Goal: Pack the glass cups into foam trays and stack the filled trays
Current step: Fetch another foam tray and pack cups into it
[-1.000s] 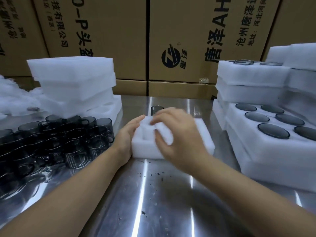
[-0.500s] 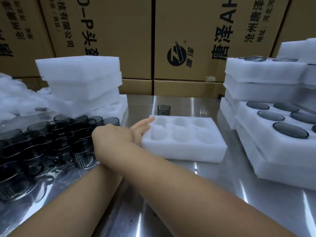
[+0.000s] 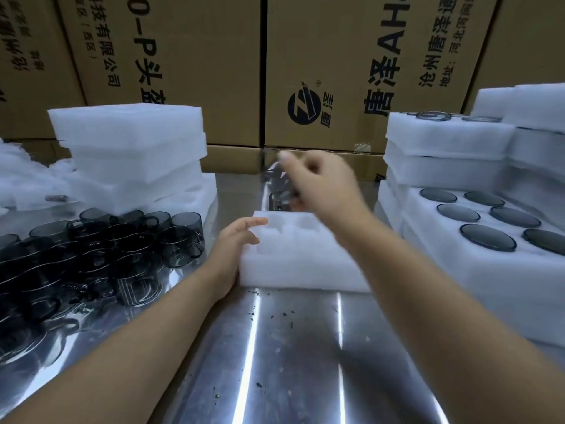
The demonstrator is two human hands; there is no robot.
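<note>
An empty white foam tray (image 3: 305,264) with round pockets lies on the steel table (image 3: 290,347) in front of me. My left hand (image 3: 232,249) rests against its left edge, fingers stretched loosely over the top. My right hand (image 3: 324,185) hovers above the tray's far side, motion-blurred, its curled fingers holding a dark glass cup (image 3: 273,175). Another cup (image 3: 275,203) stands on the table just behind the tray. Several loose dark glass cups (image 3: 107,246) crowd the table at the left.
A stack of empty foam trays (image 3: 131,148) stands behind the loose cups. Stacked filled trays (image 3: 443,264) with cups in their pockets (image 3: 487,241) stand at the right. Cardboard boxes (image 3: 321,71) wall off the back. Foam scraps (image 3: 24,179) lie far left.
My right hand reached across to the loose cups at the left, then swung back up over the tray's far side with a cup. My left hand stayed at the tray's left edge.
</note>
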